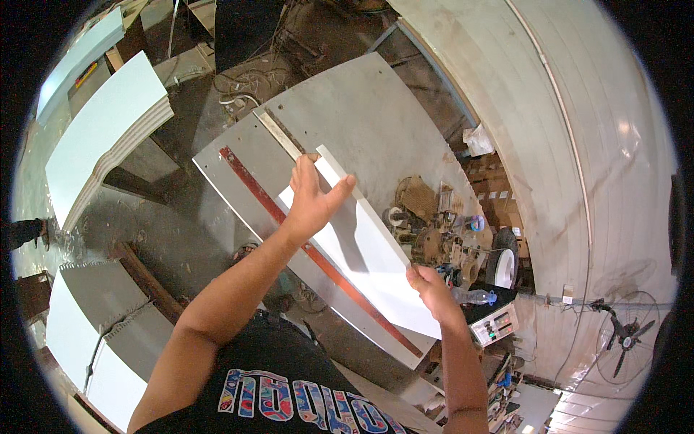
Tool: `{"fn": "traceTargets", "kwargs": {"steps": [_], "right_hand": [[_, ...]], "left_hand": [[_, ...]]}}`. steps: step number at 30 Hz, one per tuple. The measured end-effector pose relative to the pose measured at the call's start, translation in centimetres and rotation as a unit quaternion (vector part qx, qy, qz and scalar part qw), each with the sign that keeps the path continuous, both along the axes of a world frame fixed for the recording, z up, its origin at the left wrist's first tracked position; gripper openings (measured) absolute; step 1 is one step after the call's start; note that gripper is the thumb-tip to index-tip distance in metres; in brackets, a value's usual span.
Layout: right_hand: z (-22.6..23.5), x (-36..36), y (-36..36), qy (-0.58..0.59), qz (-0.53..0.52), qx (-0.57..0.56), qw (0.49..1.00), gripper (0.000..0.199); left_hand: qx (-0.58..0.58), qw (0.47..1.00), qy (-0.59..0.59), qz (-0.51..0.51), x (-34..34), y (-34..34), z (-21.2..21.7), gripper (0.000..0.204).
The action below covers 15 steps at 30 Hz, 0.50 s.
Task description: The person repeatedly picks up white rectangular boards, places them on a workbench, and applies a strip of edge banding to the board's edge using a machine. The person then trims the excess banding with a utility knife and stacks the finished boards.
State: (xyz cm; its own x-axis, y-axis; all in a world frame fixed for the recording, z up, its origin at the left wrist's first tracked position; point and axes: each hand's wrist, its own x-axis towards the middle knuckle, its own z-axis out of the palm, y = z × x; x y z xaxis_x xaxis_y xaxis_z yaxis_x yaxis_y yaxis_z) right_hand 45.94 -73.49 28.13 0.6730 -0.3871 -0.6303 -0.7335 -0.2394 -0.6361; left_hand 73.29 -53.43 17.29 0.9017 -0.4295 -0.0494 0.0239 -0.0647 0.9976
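Note:
A white board (387,289) with a narrow, upturned long edge lies slantwise over a grey machine table (354,94). My left hand (316,197) grips its far part, thumb stretched along the raised edge and the other fingers bent beside it. Lower down, my right hand (436,293) is closed on the same edge near the board's near end, thumb on top; its other fingers are partly hidden. A long red strip (253,186) runs along the table beside the board, under my left forearm. Beyond my left hand a pale narrow bar (278,134) lies on the table.
Right of the board stands a machine head (441,242) with rollers and a brown disc. Near it are a clear bottle (473,296) and a control box (495,325). Stacked white panels (108,130) stand at left. A wall fan (625,336) is at right.

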Motion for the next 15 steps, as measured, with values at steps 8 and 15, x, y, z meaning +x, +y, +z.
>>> {"fn": "traceTargets", "kwargs": {"steps": [8, 15], "right_hand": [[0.67, 0.82, 0.83, -0.002, 0.011, 0.002, 1.0, 0.042], [0.03, 0.64, 0.6, -0.014, 0.008, 0.015, 1.0, 0.052]], "left_hand": [[-0.014, 1.0, 0.001, 0.001, -0.2, 0.27, 0.61, 0.095], [-0.004, 1.0, -0.011, 0.0, -0.04, 0.39, 0.5, 0.097]]}}
